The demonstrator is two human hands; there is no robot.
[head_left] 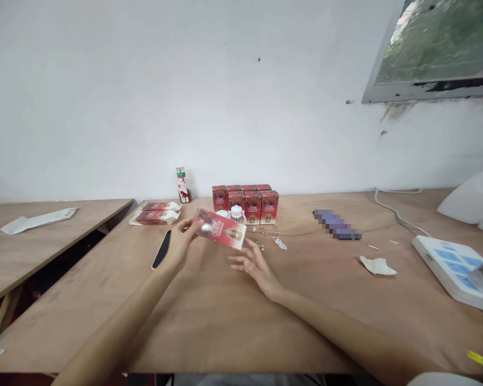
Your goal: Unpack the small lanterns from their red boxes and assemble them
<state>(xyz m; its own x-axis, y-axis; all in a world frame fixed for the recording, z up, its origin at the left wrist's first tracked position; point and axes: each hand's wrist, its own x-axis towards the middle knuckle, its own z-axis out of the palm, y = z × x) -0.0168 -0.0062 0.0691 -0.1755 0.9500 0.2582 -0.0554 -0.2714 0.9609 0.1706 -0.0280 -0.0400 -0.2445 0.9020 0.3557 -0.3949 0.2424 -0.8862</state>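
My left hand [182, 242] is closed on one end of a flat red carton [221, 229] and holds it tilted above the wooden table [209, 316]. My right hand [254, 264] hovers just below the carton's right end, fingers spread and holding nothing. Behind the carton stands a small white teapot-like item [236, 213] in front of several upright red boxes [253, 202]. A stack of flat red-and-white cartons [158, 214] lies to the left of them.
A black phone-like object [161, 249] lies by my left wrist. A small red-and-white bottle [182, 185] stands at the wall. Small metal bits [270, 236], a crumpled tissue [377, 265], a white device [454, 265] with cable and a second table [44, 236] surround the area.
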